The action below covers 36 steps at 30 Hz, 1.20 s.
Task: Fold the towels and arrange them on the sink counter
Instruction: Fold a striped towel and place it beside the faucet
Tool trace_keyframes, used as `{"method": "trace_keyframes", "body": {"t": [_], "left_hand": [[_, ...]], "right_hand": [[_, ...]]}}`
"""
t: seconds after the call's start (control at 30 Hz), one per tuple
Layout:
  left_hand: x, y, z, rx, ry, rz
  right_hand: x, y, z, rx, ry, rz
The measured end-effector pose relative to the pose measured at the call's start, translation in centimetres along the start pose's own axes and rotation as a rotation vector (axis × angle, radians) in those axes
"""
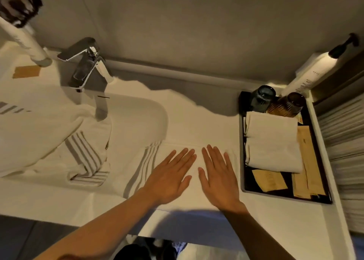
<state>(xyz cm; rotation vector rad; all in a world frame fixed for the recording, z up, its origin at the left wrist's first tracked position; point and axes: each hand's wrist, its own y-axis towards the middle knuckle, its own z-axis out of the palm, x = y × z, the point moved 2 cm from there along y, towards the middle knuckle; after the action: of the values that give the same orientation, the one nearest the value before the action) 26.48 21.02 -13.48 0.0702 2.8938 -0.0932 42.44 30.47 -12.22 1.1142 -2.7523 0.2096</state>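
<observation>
You're pressing left hand [169, 178] and right hand [218, 178], both flat, fingers spread, on the soft striped towel [149, 161] (probably folded); grip its far corners.

Left hand [171, 178]: flat, fingers spread, pressing on the striped towel [149, 161].
Right hand [218, 178]: flat beside the left one, on the same towel.
Desk [197, 122]: white, towel lies near its front edge.
Sink [137, 110]: another striped towel [59, 141] bunched inside, under the tap [86, 64].
Tray [246, 187]: black, holds a folded white towel [272, 141] and two cups [264, 96].
</observation>
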Motion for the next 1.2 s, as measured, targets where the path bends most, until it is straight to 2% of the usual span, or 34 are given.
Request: {"method": "trace_keyframes", "body": {"t": [0.17,0.3,0.4,0.47,0.53,0.6,0.73,0.8,0.87,0.93,1.03,1.1,1.2], "left_hand": [[-0.3,-0.6,-1.4,0.088,-0.027,-0.003],[-1.6,-1.7,-3.4,0.104,0.016,0.013],[-1.7,-2.3,-3.5,0.121,0.045,0.029],[-1.2,-2.5,-3.0,0.146,0.057,0.055],[-0.7,-2.5,-2.5,0.151,0.063,0.065],[-0.3,-2.6,-2.1,0.151,0.024,0.050],[0.1,-4.1,-1.8,0.158,-0.018,0.030],[0.3,-4.8,-1.9,0.158,-0.038,0.006],[0.1,-4.9,-2.0,0.163,-0.040,-0.011],[-0.6,-4.7,-2.2,0.187,-0.046,-0.025],[-3.0,-3.6,-1.9,0.169,-0.092,0.053],[-5.2,-2.7,-1.3,0.182,-0.137,0.150],[-6.9,-2.0,-0.1,0.126,-0.008,0.247]], "right_hand": [[0.3,-1.6,-1.6,-0.014,0.056,0.043],[-0.1,-4.5,-3.1,-0.081,0.095,0.208],[0.8,-6.9,-3.8,0.020,0.005,0.319],[1.1,-7.2,-4.2,0.118,0.047,0.443],[1.4,-6.1,-4.4,0.138,0.116,0.553],[2.0,-4.8,-4.9,0.113,0.264,0.662],[2.1,-2.4,-5.6,0.036,0.842,0.940],[1.6,-1.9,-6.3,0.075,1.069,1.007],[1.2,-1.9,-6.9,0.133,1.160,1.007],[0.9,-2.5,-7.6,0.135,1.094,0.924],[-1.0,-3.9,-9.7,0.076,0.762,0.740],[-3.6,-5.2,-11.5,0.028,0.579,0.750],[-7.0,-6.9,-14.2,0.052,0.400,0.852]]}}
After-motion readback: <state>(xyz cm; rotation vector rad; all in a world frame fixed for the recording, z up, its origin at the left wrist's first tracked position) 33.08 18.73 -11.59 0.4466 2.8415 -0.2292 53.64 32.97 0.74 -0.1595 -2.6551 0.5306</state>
